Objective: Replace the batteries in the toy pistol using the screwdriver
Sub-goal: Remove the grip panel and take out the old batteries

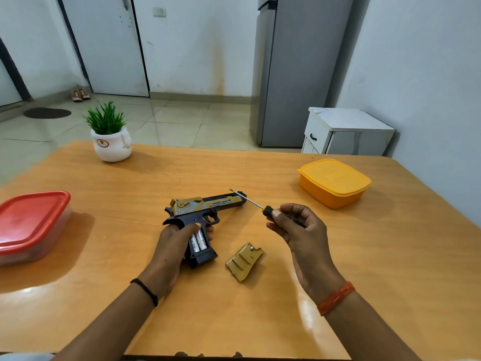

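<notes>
A black and tan toy pistol (205,208) lies on its side at the middle of the wooden table (156,178), barrel pointing right. My left hand (171,246) grips its handle, where the open compartment shows two white batteries (198,239). The tan battery cover (244,261) with its screw rests on the table just right of the handle. My right hand (294,225) holds a screwdriver (260,205) by its yellow and black handle, the thin shaft pointing up-left over the barrel's end.
A red-lidded container (31,225) sits at the left edge. An orange lidded box (334,182) stands at the back right. A white pot with a green plant (110,136) is at the back left. A tiny speck (243,162) lies far back on the table.
</notes>
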